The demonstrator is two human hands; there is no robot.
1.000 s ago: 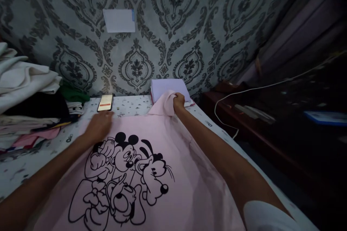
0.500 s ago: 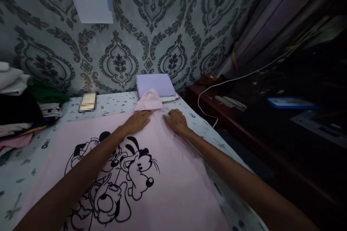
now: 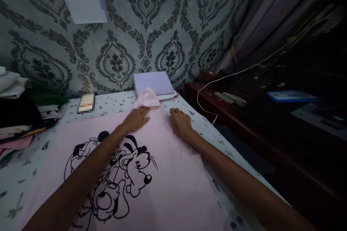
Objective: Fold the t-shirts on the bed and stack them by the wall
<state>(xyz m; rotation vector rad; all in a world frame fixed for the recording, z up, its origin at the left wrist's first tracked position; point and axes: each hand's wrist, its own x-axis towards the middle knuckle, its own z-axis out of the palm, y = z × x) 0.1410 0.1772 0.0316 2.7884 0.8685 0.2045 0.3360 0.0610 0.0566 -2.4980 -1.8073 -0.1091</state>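
Observation:
A pink T-shirt (image 3: 168, 184) with a black cartoon print lies spread flat on a patterned bedsheet (image 3: 29, 162). My left hand (image 3: 137, 119) rests flat on the shirt near its far edge, fingers stretched out. My right hand (image 3: 181, 122) lies palm down on the shirt's far right part, fingers slightly apart. Just beyond both hands the shirt's sleeve (image 3: 147, 98) is bunched up. Neither hand holds anything.
A folded lilac cloth (image 3: 153, 82) sits against the patterned wall. A phone (image 3: 86, 102) lies at the far left of the bed, beside a pile of folded clothes (image 3: 18, 112). A dark wooden table (image 3: 244, 122) with a white cable (image 3: 206, 90) stands to the right.
My right hand let go of the sleeve it had lifted and came down flat on the shirt. My left hand slid right from near the phone to beside the sleeve.

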